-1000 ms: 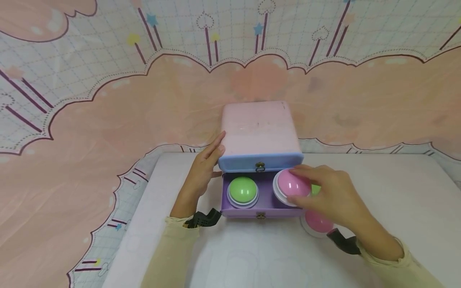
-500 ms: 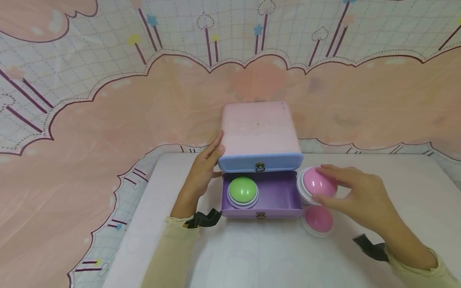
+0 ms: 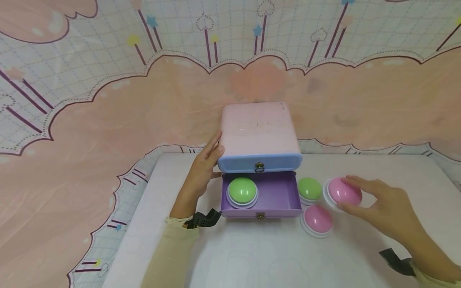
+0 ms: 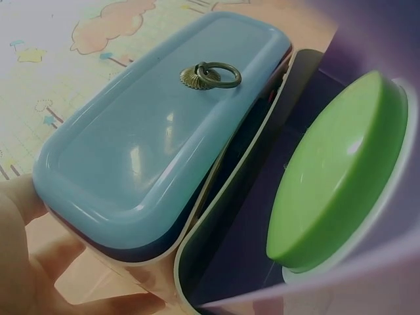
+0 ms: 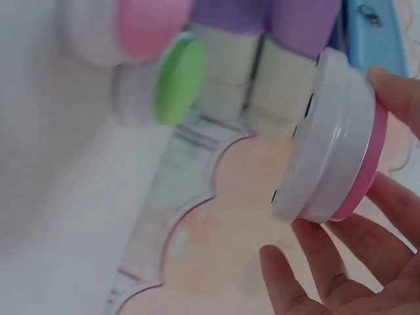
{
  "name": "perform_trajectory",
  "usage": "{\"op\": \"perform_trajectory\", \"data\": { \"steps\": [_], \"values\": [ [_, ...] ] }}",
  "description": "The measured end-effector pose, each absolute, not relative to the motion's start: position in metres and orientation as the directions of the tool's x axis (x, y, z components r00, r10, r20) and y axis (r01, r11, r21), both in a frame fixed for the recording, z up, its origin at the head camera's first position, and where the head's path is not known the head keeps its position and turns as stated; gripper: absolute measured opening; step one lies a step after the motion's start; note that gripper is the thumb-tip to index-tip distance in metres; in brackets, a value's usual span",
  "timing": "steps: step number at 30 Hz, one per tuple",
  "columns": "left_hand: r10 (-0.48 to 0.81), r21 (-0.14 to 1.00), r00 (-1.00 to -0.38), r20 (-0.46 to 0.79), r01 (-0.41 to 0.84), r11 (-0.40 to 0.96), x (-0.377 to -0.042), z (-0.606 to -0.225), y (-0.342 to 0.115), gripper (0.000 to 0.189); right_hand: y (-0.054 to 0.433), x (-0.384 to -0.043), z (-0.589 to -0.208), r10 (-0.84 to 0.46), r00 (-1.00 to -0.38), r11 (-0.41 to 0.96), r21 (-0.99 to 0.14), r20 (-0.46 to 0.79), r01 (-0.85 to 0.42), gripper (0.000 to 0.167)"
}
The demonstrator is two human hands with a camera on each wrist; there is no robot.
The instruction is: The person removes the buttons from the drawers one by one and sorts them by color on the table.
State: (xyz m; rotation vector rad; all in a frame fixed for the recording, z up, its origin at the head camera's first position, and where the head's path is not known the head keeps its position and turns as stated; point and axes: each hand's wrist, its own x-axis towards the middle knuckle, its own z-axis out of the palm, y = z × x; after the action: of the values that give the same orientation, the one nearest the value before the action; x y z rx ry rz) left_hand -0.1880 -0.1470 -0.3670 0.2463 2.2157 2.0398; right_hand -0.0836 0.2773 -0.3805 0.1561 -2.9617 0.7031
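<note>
My right hand pinches a pink-topped round push button with a white base, right of the small drawer box. In the right wrist view, this button is tilted on its side, its white underside turned away from the palm. My left hand rests against the box's left side, fingers fairly straight. The lower purple drawer is pulled out, and a green-topped push button sits in its left half. Above it, the blue drawer with its ring pull is closed.
Right of the purple drawer, another green-topped button and a pink-topped button stand on the white table. A printed cloth with a cloud pattern hangs behind the table.
My right hand has carried the pink-topped button from over the drawer's right half out to the right, uncovering the green-topped one beside the drawer. My left hand has stayed at the box.
</note>
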Motion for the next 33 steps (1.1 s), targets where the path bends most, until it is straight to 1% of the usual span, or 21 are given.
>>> {"op": "perform_trajectory", "data": {
  "steps": [4, 10, 12, 18, 23, 29, 33],
  "values": [
    [0.199, 0.996, -0.98, 0.021, 0.038, 0.078, -0.188, -0.367, -0.147, 0.056, 0.287, -0.083, -0.391, -0.063, -0.996, 0.894, -0.439, 0.066, -0.086, 0.079],
    [0.192, 0.996, -0.981, 0.015, 0.031, 0.08, -0.189, -0.368, -0.148, 0.055, 0.297, -0.081, -0.406, -0.048, -0.998, 0.881, -0.473, -0.042, -0.022, 0.081],
    [0.191, 0.996, -0.981, 0.014, 0.03, 0.08, -0.189, -0.367, -0.148, 0.055, 0.299, -0.079, -0.41, -0.05, -0.997, 0.877, -0.479, -0.058, -0.016, 0.081],
    [0.199, 0.997, -0.98, 0.015, 0.031, 0.076, -0.189, -0.368, -0.148, 0.055, 0.306, -0.075, -0.421, -0.055, -0.997, 0.877, -0.48, -0.052, -0.023, 0.079],
    [0.198, 0.996, -0.98, 0.015, 0.032, 0.081, -0.188, -0.369, -0.147, 0.055, 0.31, -0.074, -0.427, -0.054, -0.996, 0.884, -0.467, -0.066, -0.017, 0.08],
    [0.189, 0.997, -0.982, 0.01, 0.025, 0.077, -0.189, -0.368, -0.147, 0.055, 0.314, -0.071, -0.431, -0.066, -0.997, 0.89, -0.455, -0.038, -0.042, 0.077],
    [0.185, 0.996, -0.983, 0.006, 0.022, 0.082, -0.19, -0.369, -0.147, 0.054, 0.315, -0.07, -0.434, -0.062, -0.997, 0.89, -0.455, -0.053, -0.032, 0.077]
  ]
}}
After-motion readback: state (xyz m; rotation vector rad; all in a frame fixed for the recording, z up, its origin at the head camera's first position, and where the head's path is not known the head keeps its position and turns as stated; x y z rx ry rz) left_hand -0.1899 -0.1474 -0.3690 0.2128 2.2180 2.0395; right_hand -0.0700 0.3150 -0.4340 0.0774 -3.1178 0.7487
